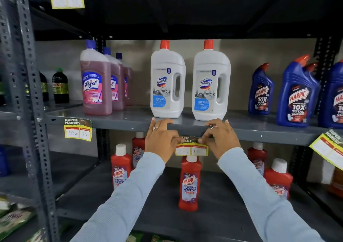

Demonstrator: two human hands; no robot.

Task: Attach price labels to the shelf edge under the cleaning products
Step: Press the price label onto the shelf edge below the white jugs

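While the left hand (161, 137) and right hand (220, 138) hook their fingers over the grey metal shelf edge (118, 123), each thumb and forefinger pinch narrowly on an upper corner of the yellow paper price label (191, 148), which hangs flat beneath two white plastic Domex bottles (168, 82). Red Harpic bottles (189, 183) stand on the lower shelf.

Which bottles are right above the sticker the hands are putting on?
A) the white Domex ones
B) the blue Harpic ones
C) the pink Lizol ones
A: the left hand and right hand press the price label to the shelf edge directly below the two white Domex bottles.
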